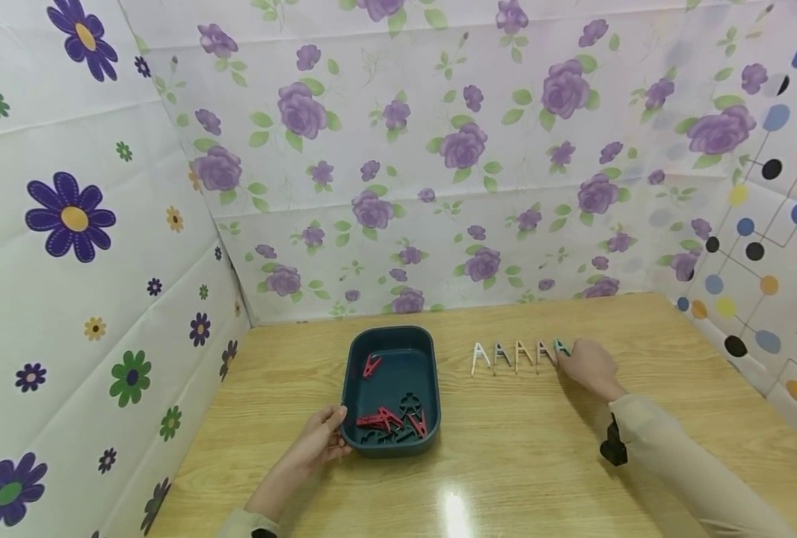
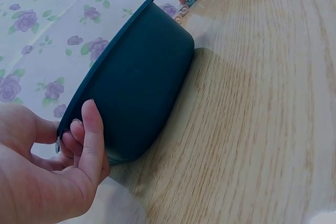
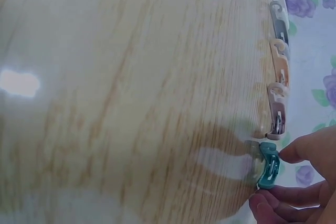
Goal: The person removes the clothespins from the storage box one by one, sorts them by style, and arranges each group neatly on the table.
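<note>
At the front left corner of a dark teal plastic bin (image 1: 398, 450), my left hand (image 1: 321, 439) grips the rim, thumb on the lip and fingers curled against the outer wall. My right hand (image 1: 592, 368) is at the right end of a row of clothespins, pinching a teal clothespin (image 3: 269, 166) between thumb and finger, close to the table. Left of it stand a pinkish clothespin (image 3: 276, 109), an orange one (image 3: 281, 64), a grey one (image 1: 502, 354) and a white one (image 1: 479, 357), legs toward me.
Inside the bin, one red clothespin (image 1: 371, 366) lies toward the back, while several more red ones and dark green clips (image 1: 410, 403) are heaped at the front. A wooden table (image 1: 506, 463) carries everything. Flowered cloth (image 1: 398, 149) hangs behind, with patterned sheets on both sides.
</note>
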A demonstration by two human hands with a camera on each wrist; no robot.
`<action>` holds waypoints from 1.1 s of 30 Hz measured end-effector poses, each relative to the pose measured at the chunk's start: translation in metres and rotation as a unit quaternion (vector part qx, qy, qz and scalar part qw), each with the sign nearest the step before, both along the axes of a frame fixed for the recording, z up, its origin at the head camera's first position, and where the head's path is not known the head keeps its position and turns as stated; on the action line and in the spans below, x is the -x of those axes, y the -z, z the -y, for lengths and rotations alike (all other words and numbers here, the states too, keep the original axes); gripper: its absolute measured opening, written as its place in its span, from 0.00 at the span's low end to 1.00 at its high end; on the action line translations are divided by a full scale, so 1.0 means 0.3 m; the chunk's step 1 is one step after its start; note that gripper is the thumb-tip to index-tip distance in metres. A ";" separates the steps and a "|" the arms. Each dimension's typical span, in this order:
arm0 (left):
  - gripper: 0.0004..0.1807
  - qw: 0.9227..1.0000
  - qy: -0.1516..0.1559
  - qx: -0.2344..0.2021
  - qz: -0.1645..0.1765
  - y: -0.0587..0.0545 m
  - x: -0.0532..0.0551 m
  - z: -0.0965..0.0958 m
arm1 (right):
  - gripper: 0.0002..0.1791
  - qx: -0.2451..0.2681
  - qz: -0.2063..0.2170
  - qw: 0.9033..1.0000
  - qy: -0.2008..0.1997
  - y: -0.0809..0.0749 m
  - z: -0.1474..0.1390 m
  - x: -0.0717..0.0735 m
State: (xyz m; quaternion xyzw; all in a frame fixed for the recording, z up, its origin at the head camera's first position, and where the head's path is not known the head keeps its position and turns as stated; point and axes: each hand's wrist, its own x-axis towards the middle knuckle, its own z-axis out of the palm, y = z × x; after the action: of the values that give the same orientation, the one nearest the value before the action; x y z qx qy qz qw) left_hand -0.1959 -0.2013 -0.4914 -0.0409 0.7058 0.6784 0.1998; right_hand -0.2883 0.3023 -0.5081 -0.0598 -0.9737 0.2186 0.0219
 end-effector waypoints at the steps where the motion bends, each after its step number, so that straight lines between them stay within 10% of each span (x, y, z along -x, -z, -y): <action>1: 0.24 1.000 0.000 0.000 0.000 0.000 0.000 0.000 | 0.29 0.000 0.000 1.000 0.000 0.002 0.000 0.000; 33: 0.22 1.000 -0.003 0.005 0.003 -0.007 0.001 -0.003 | 0.23 0.003 -0.075 0.996 -0.038 -0.020 0.014 0.000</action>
State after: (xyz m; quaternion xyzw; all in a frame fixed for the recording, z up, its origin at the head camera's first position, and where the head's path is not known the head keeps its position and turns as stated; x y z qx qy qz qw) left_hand -0.1961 -0.2005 -0.4893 -0.0462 0.7084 0.6754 0.1997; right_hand -0.2884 0.2980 -0.5020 -0.0065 -0.9703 0.2260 0.0861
